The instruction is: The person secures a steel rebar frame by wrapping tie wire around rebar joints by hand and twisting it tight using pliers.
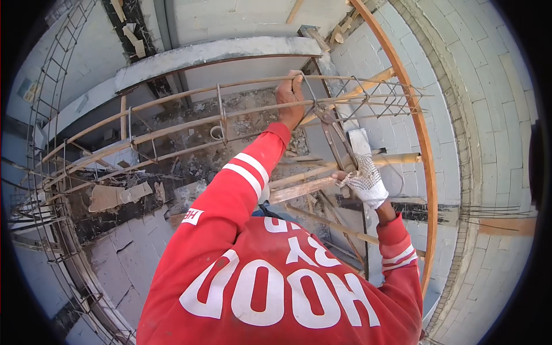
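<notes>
My bare left hand is closed on the upper side of a long rebar cage, where a bar meets a square stirrup. In my right hand, which wears a white dotted glove, are the handles of steel pincers. Their jaws touch the cage at a joint of bar and stirrup, just right of my left hand. Whether a tie wire sits between the jaws is too small to tell. My right fingers partly hide the handle ends.
A curved-looking orange wooden beam stands at the right. Wooden planks cross below the cage, above a rubble-strewn floor. More tied rebar rises at the left. Pale block walls surround the spot.
</notes>
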The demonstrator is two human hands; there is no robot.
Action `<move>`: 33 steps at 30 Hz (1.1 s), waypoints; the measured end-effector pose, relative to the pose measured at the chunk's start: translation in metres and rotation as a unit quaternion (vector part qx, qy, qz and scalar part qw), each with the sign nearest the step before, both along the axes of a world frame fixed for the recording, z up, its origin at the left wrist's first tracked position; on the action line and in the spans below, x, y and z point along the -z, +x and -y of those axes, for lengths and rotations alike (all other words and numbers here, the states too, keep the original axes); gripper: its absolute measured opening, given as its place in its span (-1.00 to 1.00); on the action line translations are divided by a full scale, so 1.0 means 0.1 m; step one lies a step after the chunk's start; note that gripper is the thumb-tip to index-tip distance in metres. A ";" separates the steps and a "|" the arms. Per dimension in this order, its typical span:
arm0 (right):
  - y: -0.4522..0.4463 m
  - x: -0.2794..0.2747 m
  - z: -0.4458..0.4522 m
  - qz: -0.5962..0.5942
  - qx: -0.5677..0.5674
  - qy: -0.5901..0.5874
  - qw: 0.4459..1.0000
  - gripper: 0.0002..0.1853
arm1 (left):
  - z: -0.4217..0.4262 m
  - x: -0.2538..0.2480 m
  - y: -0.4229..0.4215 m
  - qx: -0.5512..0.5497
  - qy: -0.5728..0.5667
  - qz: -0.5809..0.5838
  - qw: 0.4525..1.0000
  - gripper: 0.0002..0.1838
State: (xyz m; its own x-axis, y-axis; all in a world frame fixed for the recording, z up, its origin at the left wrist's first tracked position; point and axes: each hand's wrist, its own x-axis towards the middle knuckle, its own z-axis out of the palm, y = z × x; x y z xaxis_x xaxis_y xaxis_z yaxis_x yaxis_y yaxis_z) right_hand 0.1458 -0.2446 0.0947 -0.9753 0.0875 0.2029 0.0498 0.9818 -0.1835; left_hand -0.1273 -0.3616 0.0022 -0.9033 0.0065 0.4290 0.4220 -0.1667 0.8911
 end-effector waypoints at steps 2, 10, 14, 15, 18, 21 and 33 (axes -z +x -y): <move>0.04 0.02 -0.06 0.147 0.042 -0.434 0.888 -0.49 | -0.02 0.02 -0.04 0.008 0.033 -0.003 0.999 -0.75; -0.03 0.31 0.57 0.128 0.130 -0.916 0.357 -0.36 | 0.60 -0.22 0.15 0.052 -0.122 0.083 0.988 -0.63; 0.07 0.57 0.81 0.175 0.092 -0.909 0.367 -0.44 | 1.28 -0.15 0.63 0.175 -0.026 0.161 0.971 -0.50; 0.07 0.63 0.87 0.192 0.081 -0.899 0.384 -0.46 | 1.42 -0.10 0.76 0.213 -0.005 0.209 0.954 -0.48; 0.04 0.80 0.99 0.251 0.043 -0.829 0.499 -0.51 | 1.76 -0.27 1.13 0.311 0.045 0.351 0.882 -0.51; 0.08 1.13 1.10 0.316 0.002 -0.681 0.661 -0.63 | 1.97 -0.16 1.34 0.337 -0.171 0.373 0.847 -0.56; -0.40 1.01 1.74 0.362 0.029 -0.559 0.745 -0.21 | 2.79 -0.03 1.14 0.051 -0.293 0.189 0.936 -0.79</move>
